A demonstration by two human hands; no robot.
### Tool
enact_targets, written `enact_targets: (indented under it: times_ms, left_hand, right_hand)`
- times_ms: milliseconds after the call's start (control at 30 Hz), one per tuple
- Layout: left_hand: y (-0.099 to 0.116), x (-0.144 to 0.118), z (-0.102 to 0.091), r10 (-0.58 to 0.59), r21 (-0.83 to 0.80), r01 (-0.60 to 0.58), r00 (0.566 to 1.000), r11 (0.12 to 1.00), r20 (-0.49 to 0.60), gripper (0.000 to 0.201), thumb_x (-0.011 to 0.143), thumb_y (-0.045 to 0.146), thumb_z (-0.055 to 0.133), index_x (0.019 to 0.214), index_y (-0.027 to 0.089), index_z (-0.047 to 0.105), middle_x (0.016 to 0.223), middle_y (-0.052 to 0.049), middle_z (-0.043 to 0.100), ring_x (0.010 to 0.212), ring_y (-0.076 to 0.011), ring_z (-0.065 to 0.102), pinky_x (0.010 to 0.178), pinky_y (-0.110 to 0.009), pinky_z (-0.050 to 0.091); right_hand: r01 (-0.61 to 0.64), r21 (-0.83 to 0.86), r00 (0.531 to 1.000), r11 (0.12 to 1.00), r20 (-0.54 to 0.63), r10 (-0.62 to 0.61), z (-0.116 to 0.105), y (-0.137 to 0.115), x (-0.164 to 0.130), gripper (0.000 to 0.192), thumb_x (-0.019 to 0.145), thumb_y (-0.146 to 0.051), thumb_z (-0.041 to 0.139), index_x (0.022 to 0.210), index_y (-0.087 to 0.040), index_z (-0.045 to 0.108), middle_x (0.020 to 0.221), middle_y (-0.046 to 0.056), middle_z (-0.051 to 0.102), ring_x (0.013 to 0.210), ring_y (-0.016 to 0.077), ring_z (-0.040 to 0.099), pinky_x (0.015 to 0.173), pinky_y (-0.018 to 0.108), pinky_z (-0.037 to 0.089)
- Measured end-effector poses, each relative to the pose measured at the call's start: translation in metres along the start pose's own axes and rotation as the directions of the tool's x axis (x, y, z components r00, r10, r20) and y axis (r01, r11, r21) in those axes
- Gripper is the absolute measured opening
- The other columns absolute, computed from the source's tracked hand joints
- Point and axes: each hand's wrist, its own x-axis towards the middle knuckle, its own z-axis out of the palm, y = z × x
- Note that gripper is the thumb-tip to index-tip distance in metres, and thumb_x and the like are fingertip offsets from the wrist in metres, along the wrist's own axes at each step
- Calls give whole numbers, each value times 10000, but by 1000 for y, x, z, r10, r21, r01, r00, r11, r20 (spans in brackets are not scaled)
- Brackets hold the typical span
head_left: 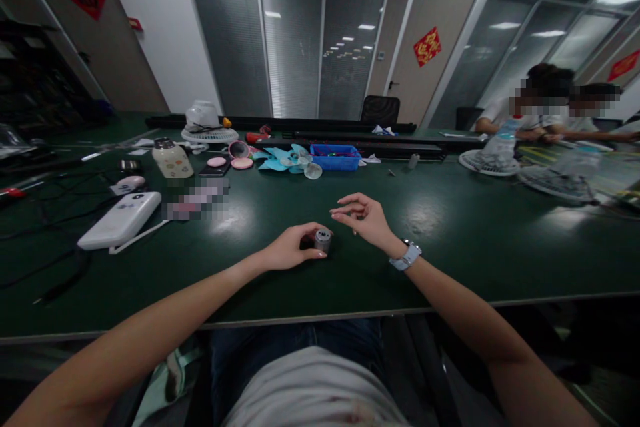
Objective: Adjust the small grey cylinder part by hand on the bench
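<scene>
Fingers of my left hand close around a small silver metal cylinder, upright at my dark green table, while my right hand hovers beside it, loosely curled, fingertips narrowly parted. Light-blue plastic fan blades and 1 blue rectangular basket lie beyond, well apart.

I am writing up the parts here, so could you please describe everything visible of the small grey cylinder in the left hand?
The small grey cylinder looks like metal, with a flat, paler round top bearing dark spots too small to identify. It appears upright on the green table, top facing up. The left hand curls around it, thumb on the near side.
</scene>
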Motion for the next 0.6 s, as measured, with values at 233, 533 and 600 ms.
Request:
enact_targets:
  times_ms: [233, 533, 600]
  left_hand:
    - [6, 0, -1, -8, 18, 8, 1000, 1000, 0, 407, 790, 194, 724, 1182, 183, 611, 1153, -75, 664, 1047, -226, 627, 929, -357, 473]
    - [4, -1, -1, -15, 14, 15, 1000, 1000, 0, 415, 791, 195, 724, 1188, 187, 605, 1167, -75, 659, 1054, -224, 626, 949, -363, 471]
    - [4, 0, 0, -16, 11, 15, 1000, 1000, 4, 413, 791, 191, 723, 1185, 184, 604, 1161, -77, 662, 1044, -222, 631, 943, -363, 477]
  right_hand:
    - [-124, -103, 966, 987, 215, 143, -46, 35, 8, 338, 738, -310, 776, 1005, -130, 673, 900, 105, 776, 448, 64, 567, 361, 148, 377]
    - [-146, -126, 913, 981, 366, 182, -52, 39, 11, 414, 696, -245, 802, 1084, -158, 685, 1136, 115, 724, 706, 120, 694, 412, 143, 442]
    - [-143, -124, 916, 982, 358, 179, -51, 39, 10, 388, 697, -247, 800, 1061, -156, 699, 1106, 113, 735, 735, 138, 704, 410, 145, 444]
